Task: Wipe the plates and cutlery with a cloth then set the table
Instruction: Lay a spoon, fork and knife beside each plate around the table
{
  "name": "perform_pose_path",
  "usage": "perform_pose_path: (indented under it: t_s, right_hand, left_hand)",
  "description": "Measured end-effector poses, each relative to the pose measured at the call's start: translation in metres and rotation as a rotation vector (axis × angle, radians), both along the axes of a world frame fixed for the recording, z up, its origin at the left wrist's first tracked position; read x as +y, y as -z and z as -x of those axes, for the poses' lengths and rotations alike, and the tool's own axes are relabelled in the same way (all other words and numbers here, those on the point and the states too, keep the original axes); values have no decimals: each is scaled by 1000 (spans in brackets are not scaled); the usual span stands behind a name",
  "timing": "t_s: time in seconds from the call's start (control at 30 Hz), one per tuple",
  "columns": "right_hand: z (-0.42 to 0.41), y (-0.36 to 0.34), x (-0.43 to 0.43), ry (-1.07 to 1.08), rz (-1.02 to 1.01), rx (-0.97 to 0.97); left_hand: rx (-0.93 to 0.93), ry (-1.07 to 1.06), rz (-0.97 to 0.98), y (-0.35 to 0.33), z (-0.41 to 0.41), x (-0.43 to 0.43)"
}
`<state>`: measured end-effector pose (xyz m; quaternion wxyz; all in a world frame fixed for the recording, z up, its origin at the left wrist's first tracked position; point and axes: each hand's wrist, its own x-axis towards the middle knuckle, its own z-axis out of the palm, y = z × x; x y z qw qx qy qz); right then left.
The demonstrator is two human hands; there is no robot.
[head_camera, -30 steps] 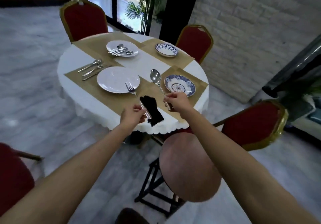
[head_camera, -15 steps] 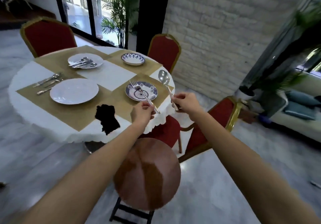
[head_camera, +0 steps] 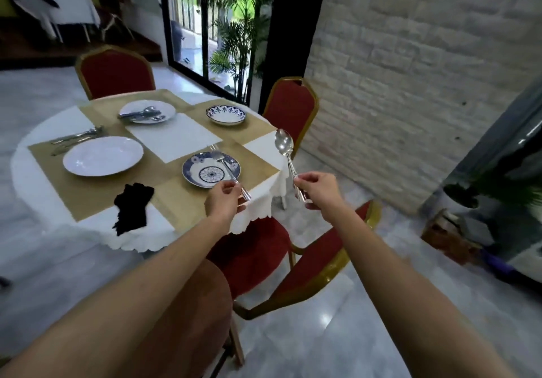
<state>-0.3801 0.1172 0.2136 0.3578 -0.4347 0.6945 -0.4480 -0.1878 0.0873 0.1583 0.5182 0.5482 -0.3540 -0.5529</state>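
I see open gold mat [head_camera: 164, 172] just left and right of the blue plate [head_camera: 205, 172], black cloth [head_camera: 133, 207] further near-left, red chair [head_camera: 252, 257] crowding the table [head_camera: 140, 245] edge nearside of it, small bowl [head_camera: 225, 115] well behind.

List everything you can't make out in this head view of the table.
Head view only:
1. The fork in the left hand: its tines blur over the blue patterned plate.
2. In the right hand, the handle of the spoon looks doubled; whether a second piece lies behind it cannot be told.
3. The cutlery on the far white plate: too small and blurred to count.
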Motion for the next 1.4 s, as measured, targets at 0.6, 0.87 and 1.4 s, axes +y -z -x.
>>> perform_pose_path:
  t_s: [0.6, 0.87, 1.4]
  right_hand:
    - [119, 7, -242, -399, -167, 41]
    - [128, 59, -338, -541, -260, -52]
    - [133, 181, -433, -856, -452, -113]
  left_hand:
    - [75, -46, -133, 35, 126, -190]
    - [-60, -250, -252, 99, 146, -243]
    - [-979, -581, -502, 156, 175, -312]
